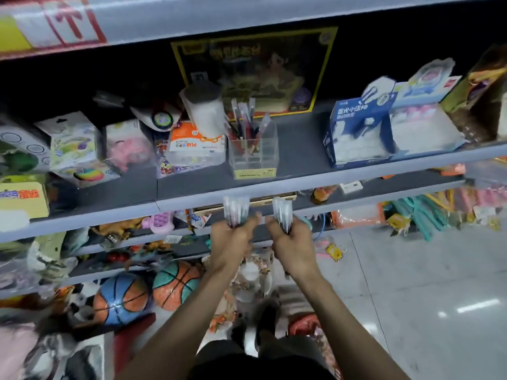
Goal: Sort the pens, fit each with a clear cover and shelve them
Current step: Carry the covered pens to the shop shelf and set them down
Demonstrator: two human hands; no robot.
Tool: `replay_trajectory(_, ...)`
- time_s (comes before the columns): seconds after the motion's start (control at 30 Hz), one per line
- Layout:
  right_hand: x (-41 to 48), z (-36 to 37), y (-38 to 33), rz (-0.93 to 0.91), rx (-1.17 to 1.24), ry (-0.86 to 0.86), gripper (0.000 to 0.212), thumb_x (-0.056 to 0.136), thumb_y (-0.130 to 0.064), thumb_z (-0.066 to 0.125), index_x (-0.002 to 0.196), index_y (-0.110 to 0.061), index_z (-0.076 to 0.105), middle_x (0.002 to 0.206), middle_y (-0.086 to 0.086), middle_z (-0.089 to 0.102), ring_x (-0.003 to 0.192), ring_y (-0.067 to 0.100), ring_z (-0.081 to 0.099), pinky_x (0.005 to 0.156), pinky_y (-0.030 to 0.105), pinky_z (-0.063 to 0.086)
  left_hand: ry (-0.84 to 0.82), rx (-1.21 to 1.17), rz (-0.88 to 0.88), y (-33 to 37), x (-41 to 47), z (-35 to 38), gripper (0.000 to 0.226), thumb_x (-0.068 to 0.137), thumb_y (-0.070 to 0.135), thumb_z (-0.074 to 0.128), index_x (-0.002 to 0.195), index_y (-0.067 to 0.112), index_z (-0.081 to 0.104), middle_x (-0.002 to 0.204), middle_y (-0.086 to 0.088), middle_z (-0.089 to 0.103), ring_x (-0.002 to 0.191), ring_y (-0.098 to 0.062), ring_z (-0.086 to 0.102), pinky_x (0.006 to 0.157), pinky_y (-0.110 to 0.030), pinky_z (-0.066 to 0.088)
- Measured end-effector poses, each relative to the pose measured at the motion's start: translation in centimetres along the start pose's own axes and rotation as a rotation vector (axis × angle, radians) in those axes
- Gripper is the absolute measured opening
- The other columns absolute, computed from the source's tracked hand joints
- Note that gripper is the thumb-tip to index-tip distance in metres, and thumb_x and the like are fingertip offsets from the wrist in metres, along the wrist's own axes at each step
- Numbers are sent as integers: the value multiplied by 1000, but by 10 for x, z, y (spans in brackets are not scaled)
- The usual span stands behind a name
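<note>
The left hand (230, 239) is squeezing one bunch of clear-covered pens (236, 211), the right hand (293, 241) a second bunch (282, 213) — kept apart, probably to stay sorted — by the grey metal shelf (301, 152) holding the clear plastic pen box (253, 152).

A large yellow-bordered boxed set (255, 75) stands upright at the back, its print too blurred to read. A white paper roll (204, 108) leans in front of its left corner, with an orange-and-white packet (196, 144) just below the roll. Further left are a round white toy with a dark eye (157, 119), a pink toy in clear wrap (129, 146), a rainbow pop toy (89, 174) and a yellow tin (23, 200). At the right, a blue-and-white display box (356, 130) sits against a pale blue display box (422, 124). Lower down, a blue-and-orange basketball (123, 298) lies just beside a teal-and-orange basketball (177, 285). Teal cords (422, 212) hang near the grey tiled floor (425, 283). A red-and-white sign (65, 20) shows at the top left.
</note>
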State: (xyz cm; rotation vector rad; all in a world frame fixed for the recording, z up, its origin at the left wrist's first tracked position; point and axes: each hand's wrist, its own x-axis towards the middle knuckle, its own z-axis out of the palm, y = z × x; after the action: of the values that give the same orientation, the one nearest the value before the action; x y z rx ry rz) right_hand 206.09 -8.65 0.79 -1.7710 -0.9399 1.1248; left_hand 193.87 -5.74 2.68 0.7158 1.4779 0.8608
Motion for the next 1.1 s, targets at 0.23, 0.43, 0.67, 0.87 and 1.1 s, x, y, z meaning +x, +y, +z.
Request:
replay_trajectory(0.23,83,-5,-67,-56,373,38,43,96,-32,67,61,-23,44,53,1,36,46,17,30,47,34,26,170,-205,181,62,47,33,32,91,0,60,69,12,41,61,-4,27,49,-14,20,51,-35,16)
replay_trajectory(0.43,135,-1,-111,-115,678,40,40,105,-17,59,72,-19,37,59,2,20,45,12,18,43,21,18,279,-371,378,102,97,45,46,85,13,65,51,28,38,54,1,31,55,-20,23,50,-42,20)
replay_trajectory(0.67,186,15,-126,-173,786,163,39,105,-21,58,73,-20,36,56,0,24,48,14,18,44,26,18,401,-462,454,110,133,60,52,96,0,61,55,21,37,44,8,35,38,-9,28,43,-21,23)
replay_trajectory(0.87,217,26,-134,-221,790,239,41,103,-9,55,69,-21,36,50,-9,29,44,11,25,46,29,22,502,-392,562,102,153,60,46,95,7,69,58,24,47,48,16,44,48,-6,40,50,-26,34)
replay_trajectory(1.1,244,39,-128,-392,568,294,40,98,-36,64,65,-28,42,61,6,37,62,27,34,55,52,34,494,-249,663,85,167,58,38,91,11,69,60,23,52,53,5,49,51,-10,47,50,-34,34)
